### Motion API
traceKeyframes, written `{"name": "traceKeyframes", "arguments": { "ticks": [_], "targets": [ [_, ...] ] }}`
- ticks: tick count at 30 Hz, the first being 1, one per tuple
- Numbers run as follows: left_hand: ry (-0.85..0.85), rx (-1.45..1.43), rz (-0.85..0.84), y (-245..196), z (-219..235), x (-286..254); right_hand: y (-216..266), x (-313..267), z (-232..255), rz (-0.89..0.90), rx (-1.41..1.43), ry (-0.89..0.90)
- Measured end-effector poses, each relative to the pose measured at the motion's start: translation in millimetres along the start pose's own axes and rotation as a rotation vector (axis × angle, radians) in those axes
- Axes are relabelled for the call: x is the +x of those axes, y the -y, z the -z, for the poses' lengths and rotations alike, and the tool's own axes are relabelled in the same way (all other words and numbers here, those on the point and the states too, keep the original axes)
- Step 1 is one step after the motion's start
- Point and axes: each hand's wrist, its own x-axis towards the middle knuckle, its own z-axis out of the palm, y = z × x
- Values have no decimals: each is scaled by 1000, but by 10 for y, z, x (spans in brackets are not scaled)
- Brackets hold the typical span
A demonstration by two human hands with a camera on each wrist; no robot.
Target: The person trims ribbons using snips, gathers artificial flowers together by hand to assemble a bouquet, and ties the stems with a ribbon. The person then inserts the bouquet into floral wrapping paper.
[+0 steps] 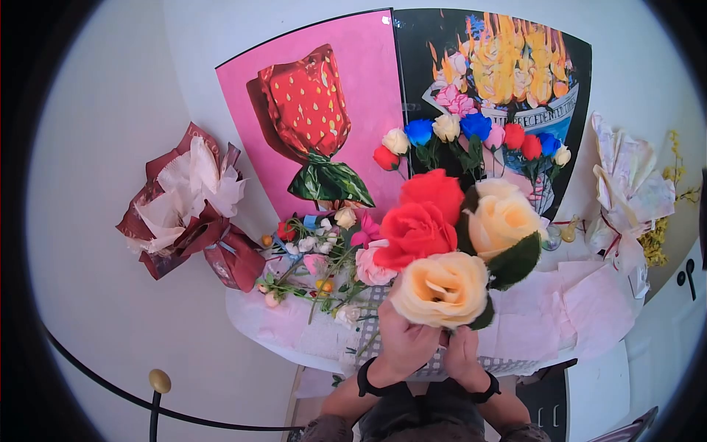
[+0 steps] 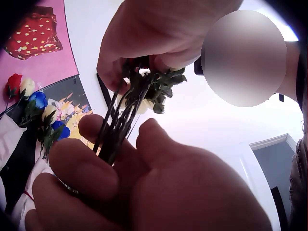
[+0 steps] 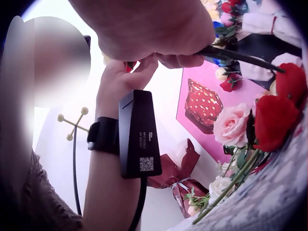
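A bunch of large artificial roses is held up in front of the body, with red roses [image 1: 423, 228] at the back left and cream-peach roses [image 1: 442, 291] at the front and right. My left hand [image 1: 405, 342] grips the bunch just beneath the blooms. Lower down, my right hand [image 1: 462, 353] curls its fingers round the stems. In the left wrist view the dark stems [image 2: 125, 115] run together from one hand to the other. Past the right hand, stems [image 3: 240, 57] stick out in the right wrist view.
Loose flowers [image 1: 324, 243] lie on the left of the table, pink paper sheets [image 1: 530, 309] on the right. A maroon-wrapped bouquet [image 1: 228, 254] and a pale wrapped bundle [image 1: 630, 177] flank them. Several small roses [image 1: 477, 127] stand before two posters [image 1: 243, 81].
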Motion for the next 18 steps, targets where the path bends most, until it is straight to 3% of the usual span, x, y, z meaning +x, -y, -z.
{"name": "traceKeyframes", "arguments": {
  "ticks": [2, 4, 6, 10, 12, 13, 14, 15, 16, 17, 18],
  "targets": [
    [58, 95, -42, -30, 47, 8, 10, 22, -31, 70, -42, -14],
    [116, 191, -82, -24, 71, -20, 19, 54, -59, 241, -351, -75],
    [137, 62, 83, 34, 83, -88, -41, 19, -22, 247, -441, -43],
    [233, 105, -31, 218, 148, -267, -39, 27, -49, 300, -486, -66],
    [429, 36, 161, 412, 288, -423, -262, -61, 15, 304, -477, -84],
    [444, -139, 263, 503, 346, -502, -301, -80, 43, 274, -477, -32],
    [444, -138, 262, 553, 397, -584, -315, -88, 52, 245, -477, 21],
    [434, 108, 111, 562, 438, -637, -233, -47, 22, 246, -475, 23],
    [418, 353, -41, 578, 483, -691, -80, 39, -21, 388, -492, -14],
    [503, 336, 0, 611, 562, -745, 11, 95, -46, 532, -507, -53],
    [503, 337, 0, 1116, 705, -1110, 25, 102, -46, 532, -506, -54]
  ]
}}
